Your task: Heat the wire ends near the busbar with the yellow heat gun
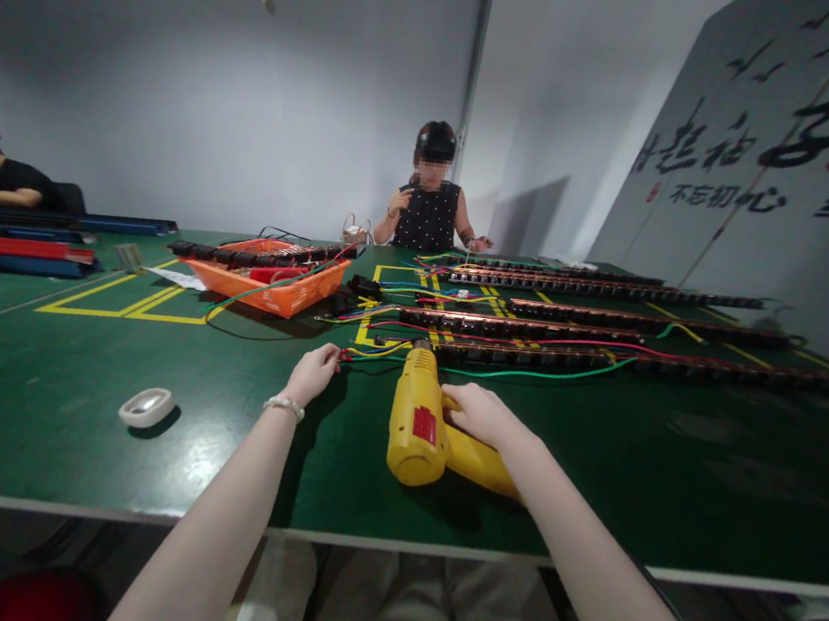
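A yellow heat gun [417, 422] is in my right hand [481, 414], whose fingers wrap round its handle. The nozzle points away from me, toward the wires and the nearest long dark strip [515, 352]. My left hand [314, 373] pinches the end of a bundle of coloured wires [375, 352] left of the nozzle. A small red piece shows at the fingertips; its kind is too small to tell. From the bundle, a green wire [549, 376] runs right along the nearest strip.
An orange basket [287, 297] with dark strips across it stands left of the wires. Several more long strips [605, 290] lie at the back right. A small white ring-like object [147, 408] rests at front left. One person [428, 201] sits opposite, another [8, 175] at far left.
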Demonstrator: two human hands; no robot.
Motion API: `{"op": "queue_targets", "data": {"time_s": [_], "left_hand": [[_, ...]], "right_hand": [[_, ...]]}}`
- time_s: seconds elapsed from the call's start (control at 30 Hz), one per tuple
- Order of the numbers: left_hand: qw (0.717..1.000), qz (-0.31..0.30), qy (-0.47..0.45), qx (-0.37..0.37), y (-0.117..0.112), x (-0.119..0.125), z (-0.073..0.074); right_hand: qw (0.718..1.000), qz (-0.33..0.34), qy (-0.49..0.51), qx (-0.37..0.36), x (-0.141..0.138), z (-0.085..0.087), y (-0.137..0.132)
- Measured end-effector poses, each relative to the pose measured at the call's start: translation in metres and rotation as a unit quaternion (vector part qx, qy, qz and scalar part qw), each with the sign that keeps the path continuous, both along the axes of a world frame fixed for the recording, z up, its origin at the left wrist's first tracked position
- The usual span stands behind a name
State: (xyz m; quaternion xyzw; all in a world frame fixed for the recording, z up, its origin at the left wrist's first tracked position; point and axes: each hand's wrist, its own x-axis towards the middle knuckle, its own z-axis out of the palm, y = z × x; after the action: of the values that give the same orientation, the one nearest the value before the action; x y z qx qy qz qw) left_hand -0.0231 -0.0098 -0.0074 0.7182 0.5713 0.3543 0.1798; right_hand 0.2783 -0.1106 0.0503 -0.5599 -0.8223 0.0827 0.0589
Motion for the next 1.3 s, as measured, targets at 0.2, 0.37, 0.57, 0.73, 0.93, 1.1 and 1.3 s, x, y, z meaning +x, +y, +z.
{"op": "queue_targets", "data": {"time_s": [0.2, 0.37, 0.57, 0.73, 0.93, 1.1, 1.3], "left_hand": [[1.0, 0.001, 0.008, 0.001, -0.003, 0.002, 0.003], [1.0, 0.006, 0.011, -0.002, -0.004, 0.002, 0.005], [1.0, 0.012, 0.008, -0.007, -0.006, 0.003, 0.006], [1.0, 0.016, 0.008, -0.008, -0.006, 0.003, 0.006], [0.999, 0.027, 0.011, -0.017, -0.004, 0.002, 0.005], [0.999, 0.028, 0.023, -0.01, -0.002, 0.001, 0.003], [0.999, 0.025, 0.034, -0.006, 0.001, -0.001, 0.001]], "right_hand": [[1.0, -0.02, -0.007, 0.0, 0.001, 0.001, -0.002], [0.999, -0.029, -0.019, 0.007, -0.002, 0.002, -0.003], [0.999, -0.021, -0.038, 0.01, -0.008, 0.004, -0.006], [0.999, 0.006, -0.037, 0.021, -0.019, 0.005, -0.015], [0.998, 0.041, -0.041, 0.032, -0.043, 0.007, -0.021], [0.995, 0.062, -0.05, 0.054, -0.064, 0.005, -0.018], [0.992, 0.089, -0.048, 0.081, -0.085, -0.001, -0.013]]}}
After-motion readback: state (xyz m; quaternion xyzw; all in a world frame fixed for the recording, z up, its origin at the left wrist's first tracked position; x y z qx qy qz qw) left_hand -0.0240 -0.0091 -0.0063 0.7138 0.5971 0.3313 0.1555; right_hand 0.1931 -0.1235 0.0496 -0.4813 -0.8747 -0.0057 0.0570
